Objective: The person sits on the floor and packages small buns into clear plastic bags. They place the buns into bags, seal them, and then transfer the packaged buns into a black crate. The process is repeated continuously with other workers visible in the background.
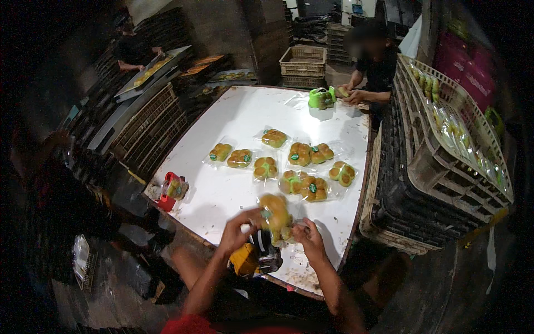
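Both my hands hold a clear plastic bag of bread rolls (274,213), blurred, above the near edge of the white table (200,125). My left hand (240,231) grips the bag's left side; my right hand (309,239) pinches its right side. Just below stands a yellow and black device (245,259), probably a tape dispenser, partly hidden by the bag. Beyond my hands lie several bagged bread rolls (265,168), some with green round stickers. A red dispenser (168,192) with a bag of rolls against it sits at the table's left corner.
A co-worker (371,62) handles a roll at the far right corner, beside a green dispenser (319,98). Stacked plastic crates (434,167), the top one holding bagged bread, rise at the right. Another person (133,50) holds a tray (154,73) of rolls at the far left.
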Tool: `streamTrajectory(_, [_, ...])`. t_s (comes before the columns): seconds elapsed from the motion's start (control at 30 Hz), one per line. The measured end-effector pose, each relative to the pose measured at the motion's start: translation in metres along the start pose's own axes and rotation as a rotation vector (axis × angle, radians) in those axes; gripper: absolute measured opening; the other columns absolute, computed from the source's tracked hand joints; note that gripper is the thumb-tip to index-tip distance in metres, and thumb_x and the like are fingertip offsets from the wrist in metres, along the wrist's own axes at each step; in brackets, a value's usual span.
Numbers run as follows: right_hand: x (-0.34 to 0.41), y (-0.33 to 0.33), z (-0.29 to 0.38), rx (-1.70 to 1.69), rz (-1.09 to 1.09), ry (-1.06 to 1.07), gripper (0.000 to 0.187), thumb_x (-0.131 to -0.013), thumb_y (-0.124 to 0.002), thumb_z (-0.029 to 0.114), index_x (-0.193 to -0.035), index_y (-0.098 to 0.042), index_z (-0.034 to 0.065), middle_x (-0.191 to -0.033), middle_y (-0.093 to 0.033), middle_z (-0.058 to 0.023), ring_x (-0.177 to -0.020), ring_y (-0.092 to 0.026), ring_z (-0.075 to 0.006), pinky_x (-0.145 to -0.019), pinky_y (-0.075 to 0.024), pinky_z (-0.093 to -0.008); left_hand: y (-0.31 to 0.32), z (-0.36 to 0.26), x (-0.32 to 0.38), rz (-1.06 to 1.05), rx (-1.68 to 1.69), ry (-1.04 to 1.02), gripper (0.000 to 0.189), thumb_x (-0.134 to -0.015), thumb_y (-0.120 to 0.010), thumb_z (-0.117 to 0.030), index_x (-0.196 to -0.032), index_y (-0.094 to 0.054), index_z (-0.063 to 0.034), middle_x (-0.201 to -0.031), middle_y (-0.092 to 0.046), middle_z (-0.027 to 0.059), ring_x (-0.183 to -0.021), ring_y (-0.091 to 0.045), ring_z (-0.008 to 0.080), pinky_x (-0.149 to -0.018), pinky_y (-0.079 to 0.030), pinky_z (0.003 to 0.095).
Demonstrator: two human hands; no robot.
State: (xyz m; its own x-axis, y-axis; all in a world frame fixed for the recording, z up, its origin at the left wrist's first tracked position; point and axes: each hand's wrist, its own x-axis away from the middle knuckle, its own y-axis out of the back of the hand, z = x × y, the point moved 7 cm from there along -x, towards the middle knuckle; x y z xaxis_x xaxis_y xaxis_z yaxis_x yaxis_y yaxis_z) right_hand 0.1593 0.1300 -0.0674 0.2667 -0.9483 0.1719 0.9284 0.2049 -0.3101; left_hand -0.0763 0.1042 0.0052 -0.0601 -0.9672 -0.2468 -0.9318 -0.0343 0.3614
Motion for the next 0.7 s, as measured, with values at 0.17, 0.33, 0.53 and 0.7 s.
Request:
streamTrajectory(0.17, [0.045, -0.034, 0.012, 0.133, 0.255, -0.020, 0.068, -0.084, -0.085, 0.028, -0.134, -0.052, -0.0031, -0.123, -0.064, -0.0150, -0.111, -0.063, -0.0200, -0.096, -0.0526, -0.0336, -0.038, -0.060, 0.089, -0.154, 0.687, 0.277, 0.078, -0.081, -0.084, -0.015, -0.148, -0.043, -0.0091, -0.140, -0.052, 0.0142, -0.132, -0.050, 0.0239, -0.109, -0.044, 0.0397])
streamTrajectory(0.33, [0.066, -0.043, 0.044, 0.378, 0.282, 0.170, 0.060, -0.080, -0.087, 0.027, -0.127, -0.060, 0.0008, -0.110, -0.067, -0.0102, -0.092, -0.064, -0.0146, -0.081, -0.0540, -0.0297, -0.084, -0.043, 0.124, 0.262, 0.328, 0.541, 0.071, -0.086, -0.082, -0.028, -0.144, -0.047, -0.0051, -0.128, -0.061, 0.0079, -0.116, -0.058, 0.0177, -0.099, -0.048, 0.0328])
streamTrajectory(0.53, [0.089, -0.038, 0.068, 0.289, 0.346, -0.080, 0.026, -0.092, -0.074, 0.023, -0.081, -0.071, 0.0002, -0.069, -0.066, -0.0045, -0.061, -0.059, -0.0119, -0.058, -0.0480, -0.0314, -0.081, -0.050, 0.125, 0.488, 0.731, 0.635, 0.066, -0.101, -0.054, -0.053, -0.140, -0.049, 0.0004, -0.121, -0.065, 0.0122, -0.109, -0.063, 0.0175, -0.093, -0.052, 0.0339])
streamTrajectory(0.7, [0.102, -0.058, 0.069, 0.373, 0.367, 0.127, 0.026, -0.094, -0.071, 0.026, -0.091, -0.070, -0.0001, -0.075, -0.067, -0.0048, -0.068, -0.063, -0.0168, -0.065, -0.0505, -0.0319, -0.079, -0.071, 0.121, 0.759, 0.365, 0.491, 0.055, -0.100, -0.059, -0.049, -0.124, -0.063, 0.0003, -0.108, -0.067, 0.0070, -0.094, -0.062, 0.0139, -0.086, -0.053, 0.0332])
